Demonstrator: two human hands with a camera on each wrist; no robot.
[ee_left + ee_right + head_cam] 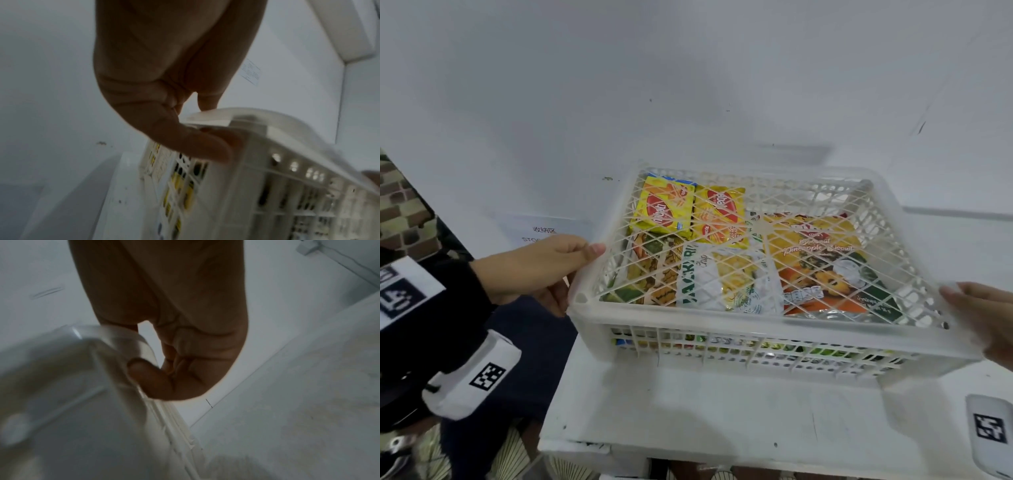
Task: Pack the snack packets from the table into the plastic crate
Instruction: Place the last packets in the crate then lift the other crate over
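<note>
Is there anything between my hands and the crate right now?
Nothing visible. The left hand grips the plastic crate at its left rim, and the right hand holds the right rim directly.

Lattice lid (767, 240) seemingly blocks crate (722, 342) opening.

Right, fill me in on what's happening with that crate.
A person has both hands on the white plastic crate, which sits on a white table. The left hand grips its left rim and the right hand grips its right rim. Snack packets already lie flat inside, seen through a lattice. No loose packets show on the table.
</note>
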